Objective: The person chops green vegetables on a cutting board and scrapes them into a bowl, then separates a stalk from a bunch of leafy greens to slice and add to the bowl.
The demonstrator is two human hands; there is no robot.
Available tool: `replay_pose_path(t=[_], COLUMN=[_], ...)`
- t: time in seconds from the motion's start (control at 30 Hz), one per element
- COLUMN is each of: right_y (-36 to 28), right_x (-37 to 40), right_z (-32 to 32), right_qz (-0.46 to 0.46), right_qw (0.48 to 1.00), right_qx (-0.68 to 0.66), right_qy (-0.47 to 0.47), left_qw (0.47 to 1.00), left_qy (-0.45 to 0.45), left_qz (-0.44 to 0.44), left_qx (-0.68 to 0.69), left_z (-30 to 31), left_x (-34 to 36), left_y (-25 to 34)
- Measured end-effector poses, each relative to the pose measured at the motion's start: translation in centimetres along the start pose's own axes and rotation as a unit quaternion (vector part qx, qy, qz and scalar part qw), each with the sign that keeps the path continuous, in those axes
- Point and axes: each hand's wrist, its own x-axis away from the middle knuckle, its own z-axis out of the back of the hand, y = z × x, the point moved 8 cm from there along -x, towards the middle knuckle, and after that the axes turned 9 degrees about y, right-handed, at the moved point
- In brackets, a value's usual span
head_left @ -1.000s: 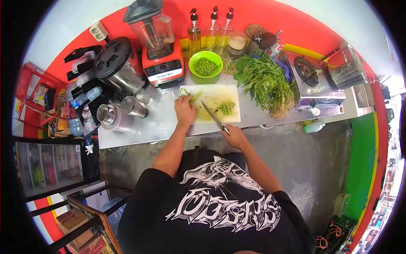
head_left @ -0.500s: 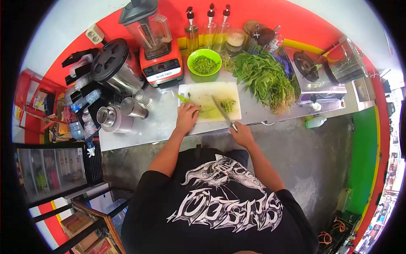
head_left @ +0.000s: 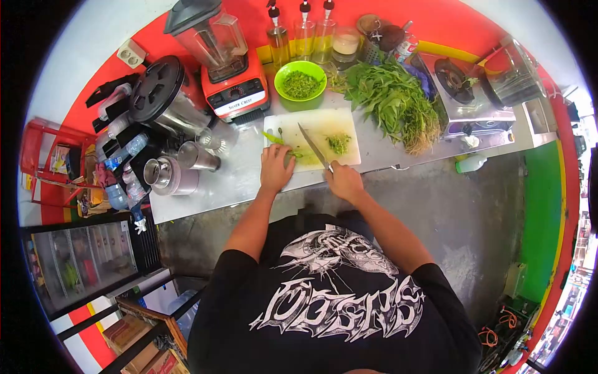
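Note:
A white cutting board (head_left: 350, 124) lies near the counter's front edge. My left hand (head_left: 276, 167) rests on its left side, fingers curled down over a slim bright green vegetable that looks like a green chili (head_left: 271, 138), whose end sticks out beyond the fingers. Small green pieces lie just right of those fingertips. My right hand (head_left: 344, 182) grips the handle of a knife (head_left: 316, 146); the blade slants up and left over the middle of the board. To the right of the blade sits a little heap of chopped greens (head_left: 338, 143).
Behind the board stands a green bowl (head_left: 301, 105) of chopped greens, beside a red blender (head_left: 235, 93). Leafy greens with roots (head_left: 392, 103) lie to the right, before a gas stove (head_left: 476, 124). Metal cups (head_left: 198, 156) stand left; pump bottles (head_left: 304, 37) line the wall.
The knife and my right hand have shifted left and a little away from me, bringing the blade off the chopped heap. My left hand now lies flatter over the green chili.

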Motion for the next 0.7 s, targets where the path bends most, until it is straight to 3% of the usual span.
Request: replay_pose_path(t=[0.2,0.4,0.7], right_y=[-0.3,0.5,0.0], right_x=[0.8,1.0,1.3], right_z=[-1.3,-0.7,0.2], right_qz=[-0.055,-0.061,-0.079], right_qw=[0.997,0.996,0.995], right_qx=[0.047,0.063,0.052], right_qy=[0.004,0.025,0.011], left_qw=[1.000,1.000,1.000], left_qy=[0.016,-0.017,0.011], left_qz=[0.001,-0.016,-0.007], left_qx=[0.011,-0.004,-0.006], left_z=[0.2,-0.1,-0.1], left_x=[-0.1,-0.2,0.0], left_y=[0.0,0.4,-0.1])
